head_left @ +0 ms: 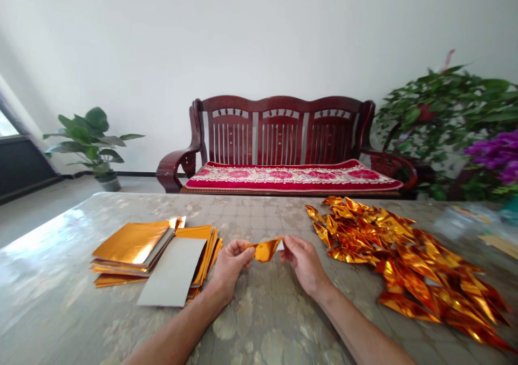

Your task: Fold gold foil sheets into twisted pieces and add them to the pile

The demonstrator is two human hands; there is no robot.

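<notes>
Between my two hands, above the table, is a small gold foil paper (266, 250), partly folded, with a pale underside showing at its right end. My left hand (231, 262) pinches its left end between thumb and fingers. At the other end, my right hand (301, 259) grips the pale tip. Left of my left hand lie stacks of flat gold foil sheets (131, 243), with one sheet grey side up (174, 270) on top of the nearer stack. A heap of folded gold foil pieces (388, 257) spreads out to the right of my right hand.
The table (251, 214) has a patterned, glossy cover. Clear plastic wrapping (465, 219) lies at its right side, near purple flowers (496, 154). Behind the table stands a dark red wooden bench (281, 133) with a floral cushion (291, 176). Potted plants (93, 138) flank it.
</notes>
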